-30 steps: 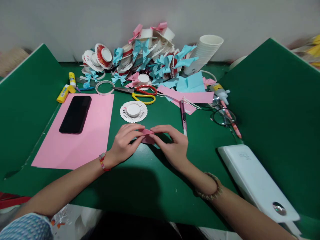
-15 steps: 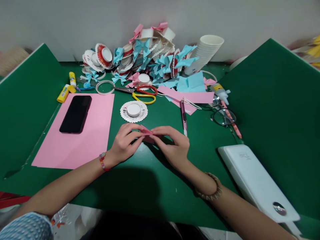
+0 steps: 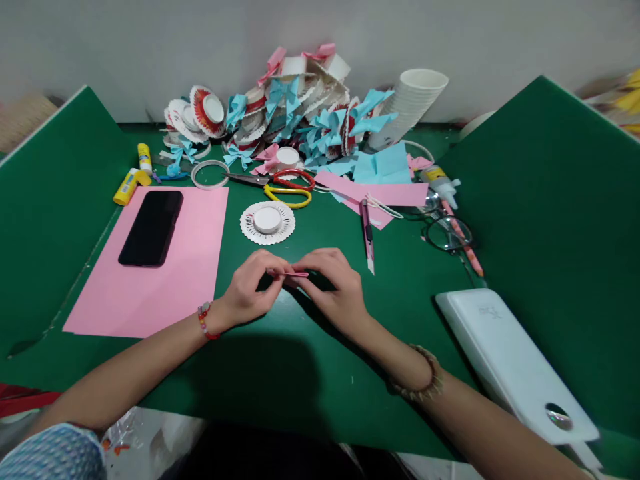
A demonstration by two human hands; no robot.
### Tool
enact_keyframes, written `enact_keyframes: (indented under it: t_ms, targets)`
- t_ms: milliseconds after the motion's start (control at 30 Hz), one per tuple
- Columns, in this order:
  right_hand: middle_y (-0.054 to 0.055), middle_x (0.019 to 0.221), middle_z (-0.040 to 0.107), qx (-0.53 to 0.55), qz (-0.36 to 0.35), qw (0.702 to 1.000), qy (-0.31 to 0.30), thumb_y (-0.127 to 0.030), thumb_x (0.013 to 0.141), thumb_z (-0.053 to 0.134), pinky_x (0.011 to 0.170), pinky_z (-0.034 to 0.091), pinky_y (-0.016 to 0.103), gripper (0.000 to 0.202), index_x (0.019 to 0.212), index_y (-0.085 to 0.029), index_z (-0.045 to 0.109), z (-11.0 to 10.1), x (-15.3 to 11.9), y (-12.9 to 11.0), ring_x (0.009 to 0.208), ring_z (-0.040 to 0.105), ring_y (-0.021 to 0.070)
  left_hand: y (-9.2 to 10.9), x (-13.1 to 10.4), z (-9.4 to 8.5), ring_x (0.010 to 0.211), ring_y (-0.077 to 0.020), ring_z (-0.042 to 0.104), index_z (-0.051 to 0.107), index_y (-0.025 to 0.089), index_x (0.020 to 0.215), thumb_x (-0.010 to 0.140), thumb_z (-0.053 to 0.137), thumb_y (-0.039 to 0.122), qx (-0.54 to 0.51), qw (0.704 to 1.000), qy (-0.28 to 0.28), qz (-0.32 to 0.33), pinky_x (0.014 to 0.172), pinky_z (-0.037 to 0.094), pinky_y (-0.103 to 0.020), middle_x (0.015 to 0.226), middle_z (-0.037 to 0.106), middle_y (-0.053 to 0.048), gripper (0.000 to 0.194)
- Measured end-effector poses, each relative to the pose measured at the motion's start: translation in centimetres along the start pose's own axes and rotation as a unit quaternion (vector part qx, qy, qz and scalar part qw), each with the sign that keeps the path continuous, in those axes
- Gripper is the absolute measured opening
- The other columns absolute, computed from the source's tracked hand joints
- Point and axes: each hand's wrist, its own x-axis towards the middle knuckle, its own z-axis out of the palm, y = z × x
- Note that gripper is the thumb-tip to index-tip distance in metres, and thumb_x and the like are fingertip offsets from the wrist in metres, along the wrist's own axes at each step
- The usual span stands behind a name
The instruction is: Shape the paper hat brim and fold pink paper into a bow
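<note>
Between my two hands is a small folded piece of pink paper [image 3: 299, 275], seen nearly edge-on above the table. My left hand [image 3: 254, 283] pinches its left end between thumb and fingers. Thumb and fingers of my right hand [image 3: 334, 287] close on the other side, partly covering the paper. Just beyond the hands lies a white scalloped paper disc with a round cup base [image 3: 268, 221]. Scissors with red and yellow handles [image 3: 289, 188] rest behind it. A box cutter [image 3: 368, 237] with its blade out lies right of my right hand.
Pink sheets [image 3: 195, 293] with a black phone [image 3: 151, 229] lie left; glue sticks [image 3: 127, 187] and a tape roll [image 3: 211, 175] sit behind. Paper bows and cut cups [image 3: 283, 100] pile at the back beside stacked cups [image 3: 415, 100]. Glasses [image 3: 449, 233] and a white power bank [image 3: 515, 360] are right.
The pink paper has tilted from showing a folded face to lying flatter, nearly edge-on. My right hand has shifted slightly left, closer to my left hand.
</note>
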Motion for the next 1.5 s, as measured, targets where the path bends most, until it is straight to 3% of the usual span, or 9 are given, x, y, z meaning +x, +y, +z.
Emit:
enact_keyframes:
  t_ms: [167, 267, 400, 700, 833, 933, 1133, 1333, 1500]
  targets:
    - [0.001, 0.066, 0.065, 0.026, 0.029, 0.999, 0.018, -0.013, 0.076, 0.065, 0.065, 0.044, 0.03, 0.008, 0.073, -0.02, 0.063, -0.1, 0.0, 0.2, 0.067, 0.054, 0.0147, 0.2, 0.4, -0.1, 0.074, -0.0117, 0.059, 0.054, 0.017, 0.09, 0.077, 0.058, 0.009, -0.05, 0.991, 0.008, -0.126, 0.066, 0.048, -0.024, 0.082, 0.061, -0.003, 0.016]
    - [0.0, 0.065, 0.064, 0.079, 0.076, 0.993, 0.034, -0.014, 0.076, 0.065, 0.063, 0.044, 0.029, 0.009, 0.07, -0.02, 0.064, -0.1, 0.0, 0.4, 0.066, 0.055, 0.0139, 0.0, 0.8, -0.5, 0.07, -0.012, 0.057, 0.06, 0.015, 0.083, 0.077, 0.062, 0.022, -0.103, 0.967, -0.061, -0.225, 0.061, 0.045, -0.023, 0.077, 0.062, -0.003, 0.009]
    - [-0.002, 0.059, 0.06, 0.141, 0.143, 0.979, 0.025, -0.017, 0.08, 0.058, 0.058, 0.042, 0.026, 0.018, 0.063, -0.02, 0.062, -0.3, 0.1, 0.4, 0.06, 0.051, 0.0118, 0.0, 1.2, -0.7, 0.061, -0.0102, 0.05, 0.061, 0.012, 0.068, 0.076, 0.064, 0.035, -0.116, 0.939, -0.115, -0.301, 0.055, 0.04, -0.022, 0.066, 0.058, -0.001, 0.024]
    - [-0.001, 0.062, 0.061, 0.206, 0.231, 0.949, 0.053, -0.02, 0.073, 0.064, 0.057, 0.044, 0.024, 0.01, 0.063, -0.019, 0.062, -0.2, 0.4, 0.4, 0.06, 0.055, 0.0103, -0.1, 1.3, -0.8, 0.058, -0.0092, 0.045, 0.061, 0.013, 0.071, 0.076, 0.063, 0.034, -0.144, 0.934, -0.083, -0.315, 0.053, 0.036, -0.021, 0.063, 0.054, 0.0, 0.022]
    - [0.0, 0.07, 0.065, 0.202, 0.222, 0.953, 0.032, -0.02, 0.073, 0.064, 0.06, 0.048, 0.025, 0.001, 0.072, -0.019, 0.065, -0.2, 0.4, 0.3, 0.063, 0.059, 0.0108, -0.4, 1.4, -0.9, 0.054, -0.0076, 0.038, 0.06, 0.014, 0.069, 0.077, 0.061, 0.032, -0.119, 0.947, -0.045, -0.294, 0.05, 0.03, -0.021, 0.057, 0.045, 0.004, 0.02]
    - [0.0, 0.071, 0.067, 0.174, 0.212, 0.961, 0.031, -0.02, 0.073, 0.066, 0.061, 0.049, 0.025, 0.001, 0.074, -0.019, 0.066, -0.1, 0.2, 0.3, 0.063, 0.06, 0.0108, -0.4, 1.4, -0.9, 0.059, -0.0082, 0.044, 0.062, 0.014, 0.076, 0.077, 0.061, 0.029, -0.127, 0.945, -0.044, -0.3, 0.052, 0.034, -0.02, 0.065, 0.053, 0.002, 0.015]
    - [-0.002, 0.069, 0.065, 0.125, 0.18, 0.971, 0.098, -0.017, 0.071, 0.069, 0.057, 0.051, 0.023, 0.009, 0.075, -0.02, 0.061, 0.1, 0.0, 0.2, 0.06, 0.059, 0.0102, -0.3, 1.4, -0.8, 0.068, -0.011, 0.054, 0.062, 0.013, 0.082, 0.07, 0.069, 0.03, -0.154, 0.931, -0.067, -0.323, 0.061, 0.043, -0.022, 0.075, 0.061, -0.002, 0.021]
    - [-0.001, 0.069, 0.069, 0.051, 0.118, 0.989, 0.069, -0.014, 0.073, 0.066, 0.06, 0.051, 0.025, 0.007, 0.072, -0.02, 0.065, -0.2, -0.1, 0.1, 0.062, 0.062, 0.0117, -0.3, 1.2, -0.9, 0.07, -0.0126, 0.056, 0.066, 0.012, 0.081, 0.069, 0.068, 0.029, -0.146, 0.932, -0.063, -0.325, 0.061, 0.045, -0.022, 0.076, 0.065, -0.004, 0.021]
    - [0.0, 0.069, 0.071, 0.067, 0.092, 0.992, 0.055, -0.012, 0.073, 0.066, 0.063, 0.052, 0.027, 0.01, 0.068, -0.02, 0.067, -0.3, 0.1, 0.0, 0.064, 0.064, 0.0133, -0.3, 1.3, -1.0, 0.066, -0.0123, 0.055, 0.065, 0.012, 0.07, 0.066, 0.067, 0.025, -0.148, 0.937, -0.058, -0.312, 0.058, 0.044, -0.022, 0.074, 0.065, -0.004, 0.013]
